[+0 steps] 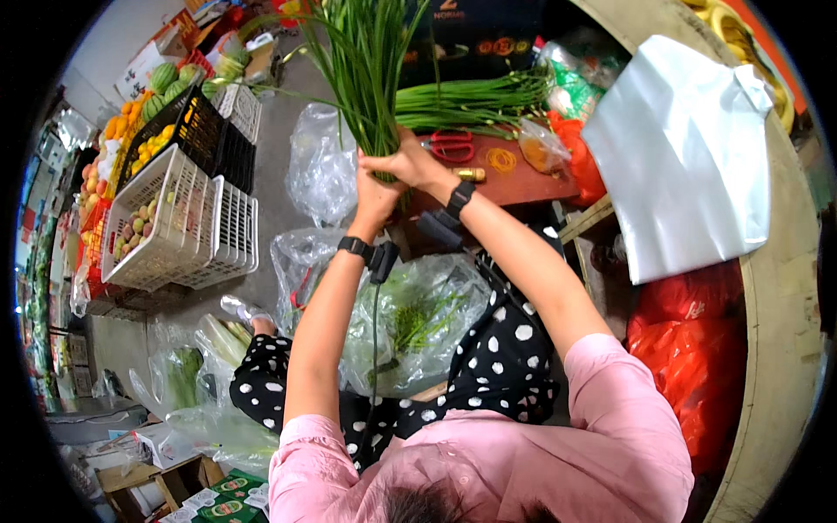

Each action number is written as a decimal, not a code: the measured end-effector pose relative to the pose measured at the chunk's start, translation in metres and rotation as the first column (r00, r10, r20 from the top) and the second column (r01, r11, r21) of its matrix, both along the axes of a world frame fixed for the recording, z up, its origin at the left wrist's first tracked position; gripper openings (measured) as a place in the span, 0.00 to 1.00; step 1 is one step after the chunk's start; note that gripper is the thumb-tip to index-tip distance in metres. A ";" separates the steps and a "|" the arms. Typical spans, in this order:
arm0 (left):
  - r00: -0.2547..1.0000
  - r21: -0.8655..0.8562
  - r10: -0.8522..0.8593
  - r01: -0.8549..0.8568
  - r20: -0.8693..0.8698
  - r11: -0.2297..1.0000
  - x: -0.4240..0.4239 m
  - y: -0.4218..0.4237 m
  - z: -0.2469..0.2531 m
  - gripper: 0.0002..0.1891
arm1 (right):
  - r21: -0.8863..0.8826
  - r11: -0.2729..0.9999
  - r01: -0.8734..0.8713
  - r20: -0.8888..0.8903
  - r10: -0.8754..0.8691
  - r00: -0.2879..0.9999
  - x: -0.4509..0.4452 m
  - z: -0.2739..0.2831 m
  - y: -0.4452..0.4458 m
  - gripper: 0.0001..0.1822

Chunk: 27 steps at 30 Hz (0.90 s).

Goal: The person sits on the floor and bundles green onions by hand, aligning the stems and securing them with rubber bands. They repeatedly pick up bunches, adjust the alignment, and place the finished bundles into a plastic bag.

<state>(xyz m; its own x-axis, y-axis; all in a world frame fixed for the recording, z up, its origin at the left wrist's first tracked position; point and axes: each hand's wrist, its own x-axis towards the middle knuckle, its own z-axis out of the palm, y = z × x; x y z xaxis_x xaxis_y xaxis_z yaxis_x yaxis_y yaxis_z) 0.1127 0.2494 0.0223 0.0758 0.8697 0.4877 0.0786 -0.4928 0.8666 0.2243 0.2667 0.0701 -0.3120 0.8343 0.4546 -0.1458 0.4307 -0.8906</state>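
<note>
A thick bunch of long green garlic chives (366,72) stands upright in front of me, gripped near its lower end. My left hand (379,193) is wrapped around the base of the stalks. Just above and beside it, my right hand (409,160) closes around the same bunch. Behind the hands, a pile of flowering chives (471,101) lies across a small reddish-brown table (529,186). Red-handled scissors (452,146), yellow rubber bands (501,159) and a small gold cylinder (471,174) rest on that table.
Clear plastic bags (320,163) lie left of the table; another bag with green trimmings (418,320) is between my legs. Fruit crates (163,222) stand at left. A silvery plastic sheet (686,163) lies over the right counter (778,314), above red bags (686,353).
</note>
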 end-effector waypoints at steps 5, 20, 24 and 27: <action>0.994 -0.123 -0.033 0.046 0.103 0.991 0.006 -0.017 0.012 0.37 | -0.050 0.999 0.008 0.085 -0.004 0.996 0.008 0.004 -0.006 0.32; 0.749 0.236 0.494 -0.434 -0.442 0.869 -0.054 -0.070 0.083 0.15 | -0.130 0.989 -0.076 0.171 0.098 0.980 0.031 0.007 -0.010 0.20; 0.863 0.186 0.361 -0.314 -0.353 0.931 -0.060 -0.036 0.098 0.16 | -0.091 0.994 -0.059 0.147 0.072 0.987 0.025 0.006 -0.009 0.19; 0.921 0.083 0.159 -0.138 -0.355 0.987 -0.067 -0.017 0.076 0.10 | -0.118 0.992 -0.034 0.129 0.049 0.990 0.021 0.002 -0.009 0.20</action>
